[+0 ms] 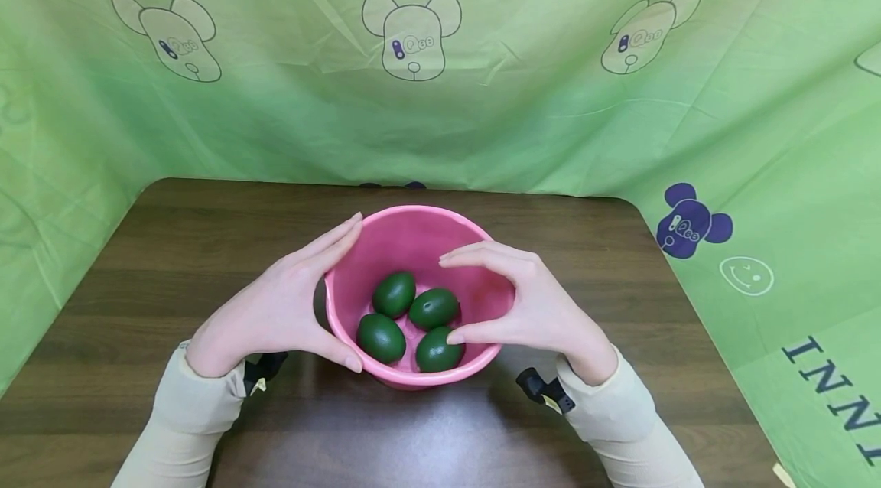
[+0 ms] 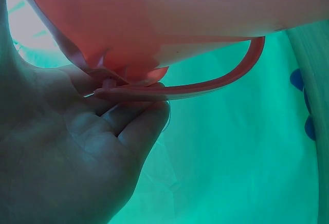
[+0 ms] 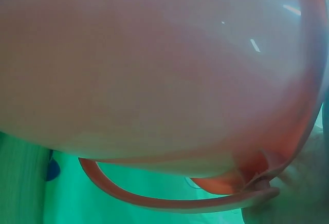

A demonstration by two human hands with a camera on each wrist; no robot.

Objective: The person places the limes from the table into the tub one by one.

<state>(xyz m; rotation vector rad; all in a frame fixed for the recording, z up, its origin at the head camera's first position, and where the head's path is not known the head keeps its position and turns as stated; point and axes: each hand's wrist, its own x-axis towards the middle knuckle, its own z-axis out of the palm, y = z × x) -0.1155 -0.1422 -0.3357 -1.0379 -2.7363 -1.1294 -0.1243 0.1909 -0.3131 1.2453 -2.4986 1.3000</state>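
1. While a light green cloth backdrop point(image 1: 523, 113) printed with outlined bear heads hangs behind and to both sides of it, the dark brown wood-grain bench point(image 1: 138, 281) carries everything else in the head view.
2. A round pink plastic bucket point(image 1: 406, 239) stands on the bench near its middle, open side up, and serves as the landmark here.
3. The left hand point(image 1: 275, 312) lies against the bucket's left outer wall; the fingers run nearly straight up along the rim and the thumb presses the near wall low down, so this grip is open and flat, cupping rather than clasping.
4. The right hand point(image 1: 530, 304) arches over the bucket's right rim, fingers bent and reaching inward while the thumb tip touches the nearest fruit; whether this grip truly pinches the rim I cannot tell.
5. Cream long sleeves point(image 1: 193, 411) cover both forearms on the near side of the bucket, each with a small black strap clip at the wrist.
6. A thin pink bucket handle point(image 2: 216, 82) hangs down outside the bucket's wall in the left wrist view, close to the fingertips point(image 2: 144, 126).
7. Four dark green, egg-shaped avocados point(image 1: 394, 294) rest on the bucket's floor, clustered and touching one another.
8. A purple bear print point(image 1: 688, 222) and a pale smiley face sit on the backdrop to the right of the bucket.
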